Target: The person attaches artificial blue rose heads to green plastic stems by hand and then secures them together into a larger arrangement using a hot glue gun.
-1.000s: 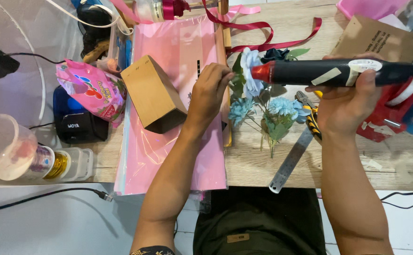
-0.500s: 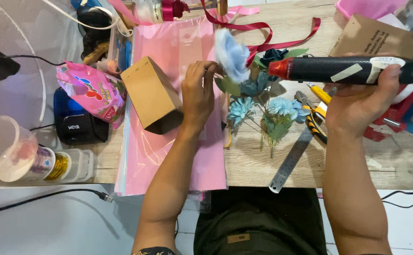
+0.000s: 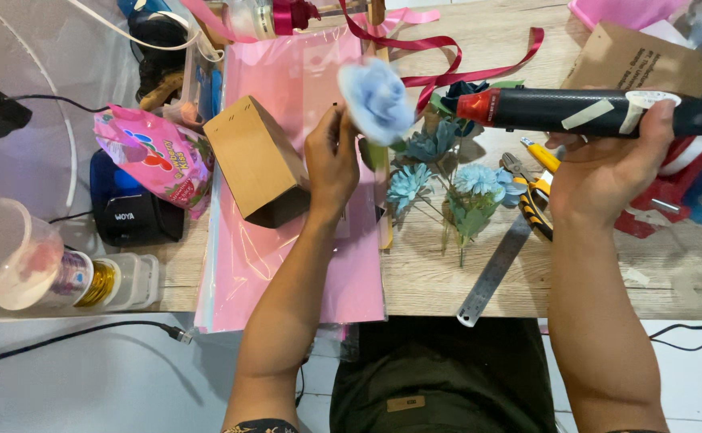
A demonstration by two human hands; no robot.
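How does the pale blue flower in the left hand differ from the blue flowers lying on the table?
The pale blue flower is raised in the left hand, single and blurred; the blue flowers lie bunched on the table, darker, with green leaves showing. Both look artificial.

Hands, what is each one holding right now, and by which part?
Left hand pinches the pale blue flower below its head. Right hand grips the black glue gun around its rear body.

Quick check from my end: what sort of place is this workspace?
Probably a home craft or gift-wrapping table. On the wooden table lie artificial blue flowers, pink wrapping sheets and red ribbon; the right hand holds a glue gun.
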